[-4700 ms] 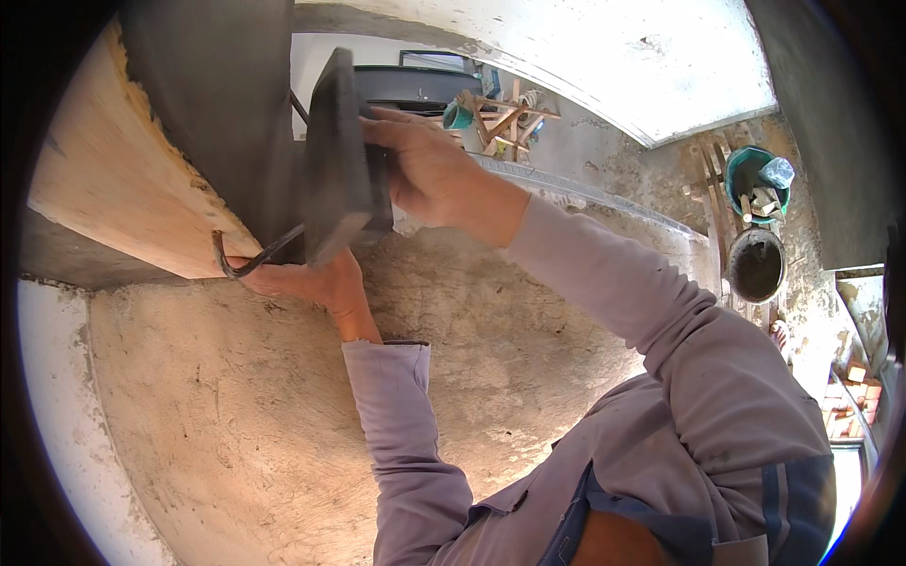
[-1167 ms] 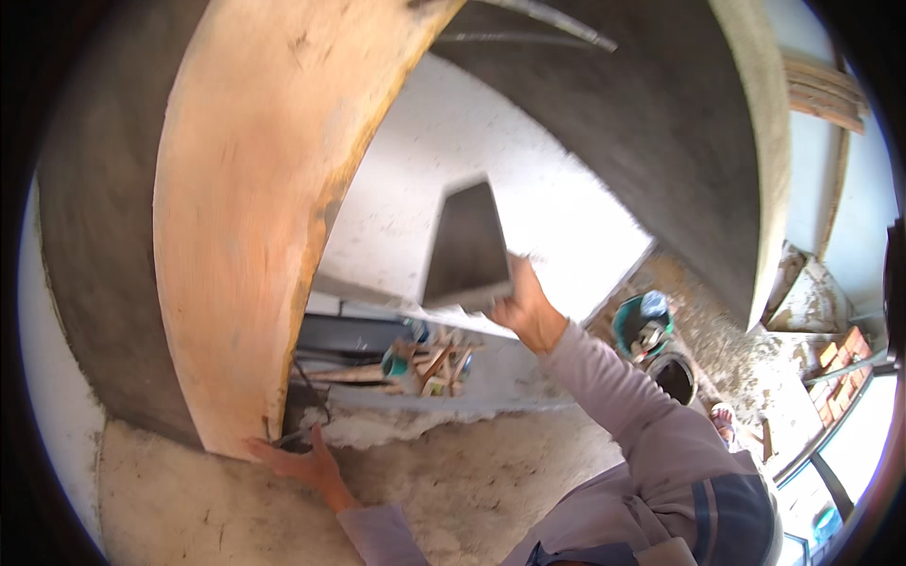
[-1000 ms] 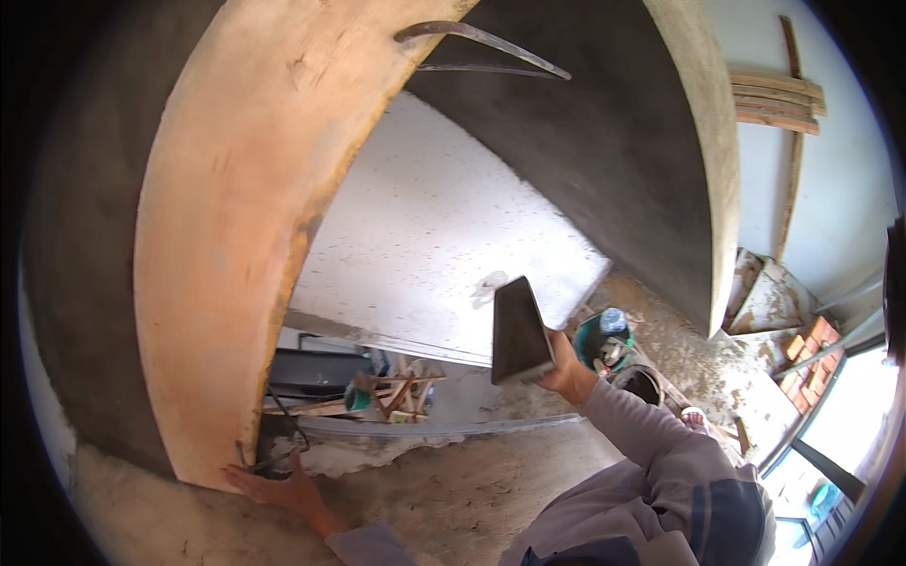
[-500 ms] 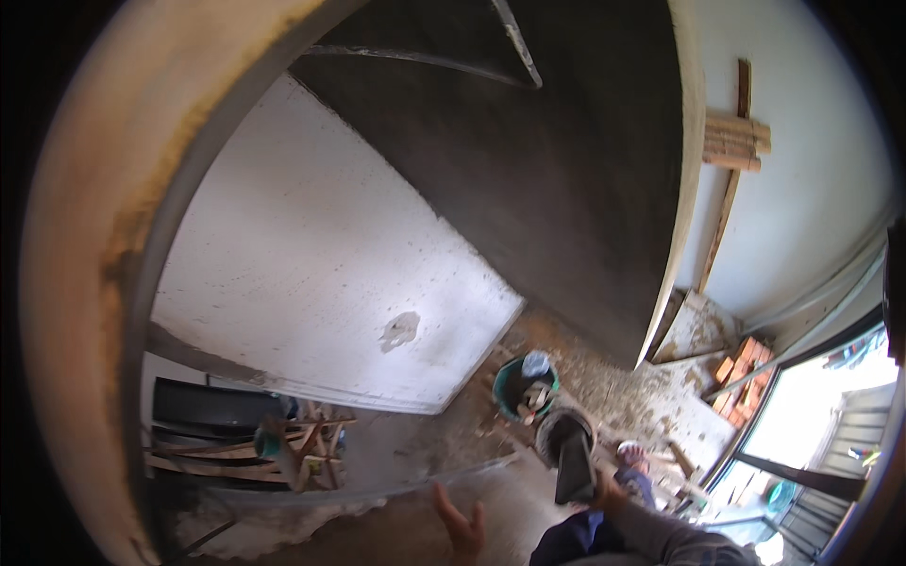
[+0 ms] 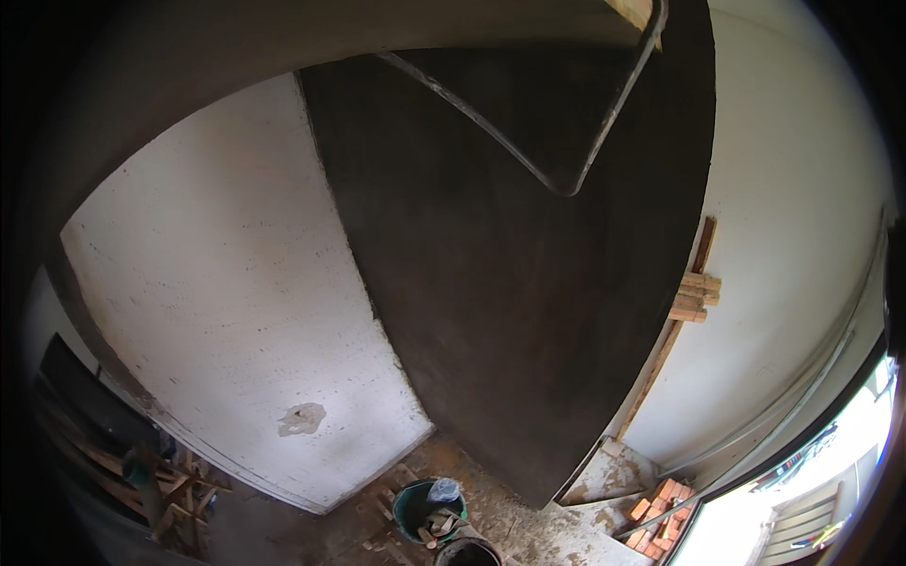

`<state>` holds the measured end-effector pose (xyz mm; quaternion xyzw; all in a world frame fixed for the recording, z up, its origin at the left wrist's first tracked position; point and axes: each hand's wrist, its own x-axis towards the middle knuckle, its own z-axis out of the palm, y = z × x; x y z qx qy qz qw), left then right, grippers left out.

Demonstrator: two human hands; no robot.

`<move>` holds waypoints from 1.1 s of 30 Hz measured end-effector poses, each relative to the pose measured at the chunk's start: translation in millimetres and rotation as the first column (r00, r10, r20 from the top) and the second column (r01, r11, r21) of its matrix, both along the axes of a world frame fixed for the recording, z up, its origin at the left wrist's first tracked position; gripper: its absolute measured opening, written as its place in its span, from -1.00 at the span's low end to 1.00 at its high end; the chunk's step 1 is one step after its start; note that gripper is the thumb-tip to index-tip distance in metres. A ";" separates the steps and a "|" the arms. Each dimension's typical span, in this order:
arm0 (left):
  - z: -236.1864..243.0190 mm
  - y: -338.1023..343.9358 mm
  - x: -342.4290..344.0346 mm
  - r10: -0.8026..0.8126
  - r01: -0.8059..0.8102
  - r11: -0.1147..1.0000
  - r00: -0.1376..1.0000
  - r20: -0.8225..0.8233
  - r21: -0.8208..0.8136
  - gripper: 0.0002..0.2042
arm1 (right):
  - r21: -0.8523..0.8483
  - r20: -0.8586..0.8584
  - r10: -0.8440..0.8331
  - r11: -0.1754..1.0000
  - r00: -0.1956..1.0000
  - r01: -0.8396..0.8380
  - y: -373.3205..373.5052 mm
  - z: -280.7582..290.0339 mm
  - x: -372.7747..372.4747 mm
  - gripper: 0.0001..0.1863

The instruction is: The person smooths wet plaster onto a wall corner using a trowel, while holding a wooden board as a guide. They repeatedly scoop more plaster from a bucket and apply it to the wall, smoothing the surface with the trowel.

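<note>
Neither my left hand nor my right hand shows now. A tall dark grey plastered wall (image 5: 510, 302) fills the middle of the view. It meets a white wall (image 5: 226, 274) with a rough bare patch (image 5: 302, 419) low on it. On the floor at the bottom stands a green bucket (image 5: 406, 514). It holds a clear plastic bag (image 5: 444, 490) and several pieces that look like hand tools. A dark round bucket (image 5: 469, 553) sits right in front of it, cut by the lower edge.
A bent metal bar (image 5: 566, 189) hangs across the dark wall at the top. Wooden blocks on a long batten (image 5: 694, 297) lean at the right wall. Red bricks (image 5: 661, 517) are piled near the bright opening. Wooden scraps (image 5: 179, 505) lie at lower left.
My view has tilted up, so the buckets sit lower. My open left hand and my right hand, which was on a dark flat tool by the bucket, have left the view.
</note>
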<state>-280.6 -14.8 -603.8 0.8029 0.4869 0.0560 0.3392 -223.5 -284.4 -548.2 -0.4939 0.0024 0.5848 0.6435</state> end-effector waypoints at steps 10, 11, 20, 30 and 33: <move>-28.2 5.9 51.5 -0.019 0.019 0.999 1.000 0.003 -0.039 -0.38 | -0.046 0.052 0.002 0.999 0.999 0.001 1.8 4.3 9.6 -0.42; -31.2 5.3 52.7 -0.024 0.024 0.999 1.000 0.002 -0.044 -0.39 | -0.047 0.050 -0.003 0.999 0.999 0.005 0.8 2.7 7.8 -0.42; -49.7 10.7 66.7 -0.035 0.036 0.997 0.999 0.010 -0.069 -0.43 | -0.059 0.082 0.046 0.997 0.996 -0.041 -4.8 -1.6 1.0 -0.41; -46.8 -45.4 -63.7 -0.210 0.221 0.954 0.975 0.075 -0.204 -0.48 | 0.337 0.176 0.041 0.936 0.983 -0.099 64.8 80.0 -39.0 -0.40; -9.0 -137.1 -171.3 -0.349 0.385 0.826 0.923 0.164 -0.412 -0.49 | 0.611 0.478 -0.314 0.790 0.820 -0.054 114.7 196.6 -4.3 -0.43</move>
